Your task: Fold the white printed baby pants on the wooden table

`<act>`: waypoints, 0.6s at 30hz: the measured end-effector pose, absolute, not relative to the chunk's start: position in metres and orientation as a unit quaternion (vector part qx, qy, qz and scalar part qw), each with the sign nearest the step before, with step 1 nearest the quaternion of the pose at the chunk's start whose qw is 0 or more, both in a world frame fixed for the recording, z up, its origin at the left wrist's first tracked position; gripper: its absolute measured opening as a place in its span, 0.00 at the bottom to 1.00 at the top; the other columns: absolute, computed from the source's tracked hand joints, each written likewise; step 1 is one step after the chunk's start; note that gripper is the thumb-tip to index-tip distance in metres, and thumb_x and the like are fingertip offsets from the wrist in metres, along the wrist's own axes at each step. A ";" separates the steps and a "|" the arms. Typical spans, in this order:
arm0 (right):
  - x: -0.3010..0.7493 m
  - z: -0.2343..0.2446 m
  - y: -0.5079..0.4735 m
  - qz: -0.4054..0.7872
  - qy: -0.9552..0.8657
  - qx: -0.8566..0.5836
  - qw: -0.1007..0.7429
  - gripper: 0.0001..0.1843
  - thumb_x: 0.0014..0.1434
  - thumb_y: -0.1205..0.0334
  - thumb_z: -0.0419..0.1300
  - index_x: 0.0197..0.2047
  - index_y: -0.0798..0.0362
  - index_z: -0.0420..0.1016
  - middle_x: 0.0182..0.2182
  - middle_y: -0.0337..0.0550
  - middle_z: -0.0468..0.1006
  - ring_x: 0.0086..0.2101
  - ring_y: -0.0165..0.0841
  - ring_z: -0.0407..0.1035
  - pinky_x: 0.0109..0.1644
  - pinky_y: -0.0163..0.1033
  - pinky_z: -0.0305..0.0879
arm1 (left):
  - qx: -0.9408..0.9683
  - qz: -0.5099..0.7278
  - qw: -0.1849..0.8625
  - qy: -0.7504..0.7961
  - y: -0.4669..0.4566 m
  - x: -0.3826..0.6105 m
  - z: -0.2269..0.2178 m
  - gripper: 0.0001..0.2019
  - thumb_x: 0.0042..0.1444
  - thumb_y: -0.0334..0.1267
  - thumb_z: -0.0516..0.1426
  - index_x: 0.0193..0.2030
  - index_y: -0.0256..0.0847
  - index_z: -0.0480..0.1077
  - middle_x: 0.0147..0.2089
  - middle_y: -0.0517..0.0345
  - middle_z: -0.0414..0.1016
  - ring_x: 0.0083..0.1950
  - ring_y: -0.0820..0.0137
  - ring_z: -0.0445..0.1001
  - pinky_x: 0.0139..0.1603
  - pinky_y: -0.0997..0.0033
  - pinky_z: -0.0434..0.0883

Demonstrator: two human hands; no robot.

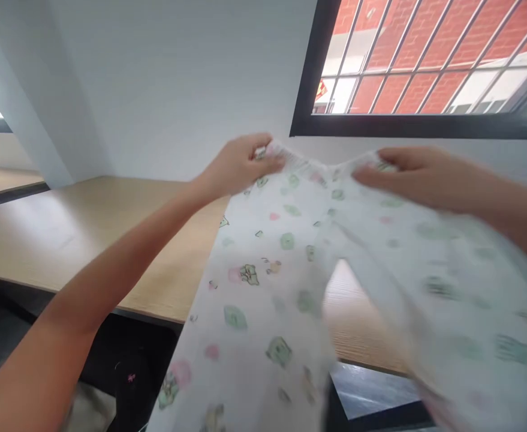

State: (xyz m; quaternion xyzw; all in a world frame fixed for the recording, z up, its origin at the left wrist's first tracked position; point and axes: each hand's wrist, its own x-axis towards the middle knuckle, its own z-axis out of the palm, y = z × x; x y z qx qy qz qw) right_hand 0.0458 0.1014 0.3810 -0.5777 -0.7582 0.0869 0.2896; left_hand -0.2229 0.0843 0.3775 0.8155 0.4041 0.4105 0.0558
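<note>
Head cam, L to R. Far L I get the light wood table [42, 240], running on behind the cloth. L hand [240, 165] next: fingers narrow, pinched on one end of the waistband [306, 163] of the white printed pants [285, 264]. Pants are up in the air, in front of the table's near edge, not laid on it. Waistband sags a bit btwn the hands. L leg [245, 324] hangs fairly flat, print readable; table shows thru the gap btwn legs. R leg [461, 324] is creased + blurred, hem end n/a. R hand [418, 174]: thumb + fingers closed on the other waist end, slightly blurry but grip's clear enough. Window [425, 125] is above, upper R.

Progress, my call: lift + opening-out done, both waist ends gripped. Remaining as I see it: R leg not smooth, legs loose, no fold made, nothing set down. Approx. early-mid, low conf.
</note>
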 end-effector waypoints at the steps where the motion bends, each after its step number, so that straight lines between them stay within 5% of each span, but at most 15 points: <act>1: 0.036 0.360 0.114 0.133 -0.763 -0.578 0.257 0.19 0.56 0.48 0.54 0.39 0.56 0.71 0.28 0.43 0.73 0.24 0.26 0.65 0.26 0.32 0.58 | 0.814 0.383 0.070 0.431 0.100 -0.231 0.356 0.07 0.54 0.39 0.54 0.30 0.37 0.63 0.22 0.64 0.57 0.23 0.79 0.63 0.20 0.82 0.56; 9: -0.002 0.206 0.208 0.273 -0.776 -0.552 0.135 0.14 0.57 0.53 0.52 0.32 0.56 0.68 0.28 0.40 0.71 0.27 0.29 0.64 0.28 0.32 0.57 | 0.812 0.160 0.180 0.532 0.172 -0.273 0.220 0.08 0.55 0.40 0.49 0.29 0.39 0.63 0.29 0.61 0.67 0.23 0.75 0.64 0.24 0.75 0.58; 18: 0.010 0.158 0.273 0.197 -0.802 -0.546 0.142 0.17 0.53 0.50 0.54 0.30 0.57 0.69 0.26 0.38 0.66 0.26 0.26 0.58 0.29 0.31 0.52 | 0.775 0.194 0.123 0.588 0.211 -0.278 0.163 0.12 0.56 0.44 0.48 0.34 0.41 0.68 0.33 0.59 0.71 0.34 0.70 0.66 0.28 0.74 0.54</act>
